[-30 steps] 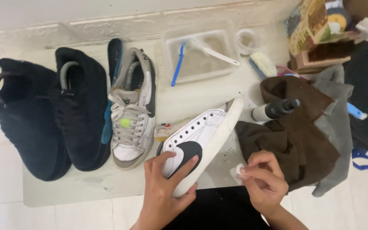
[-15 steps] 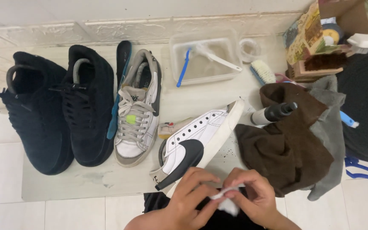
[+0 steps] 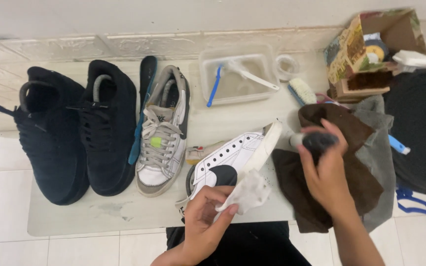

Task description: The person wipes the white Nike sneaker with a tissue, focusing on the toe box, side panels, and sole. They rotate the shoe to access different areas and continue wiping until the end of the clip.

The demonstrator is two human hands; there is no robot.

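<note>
Left hand at near edge of bench, fingers pinched on crumpled white wipe, wipe pressed vs. side of white sneaker w/ black patch. Sneaker tipped on its side, near-centre of bench, sole twd. right. Right hand over brown cloth at right edge, fingers curled round small bottle w/ dark cap. Grey cloth under brown one. Far edge, centre: clear plastic tub w/ blue toothbrush and white brush inside. Just right of tub: bristle brush. Far right corner: printed cardboard box. Left half of bench: two black sneakers, upright, side by side; next to them grey-white laced sneaker, blue insole betw. it and black pair.
</note>
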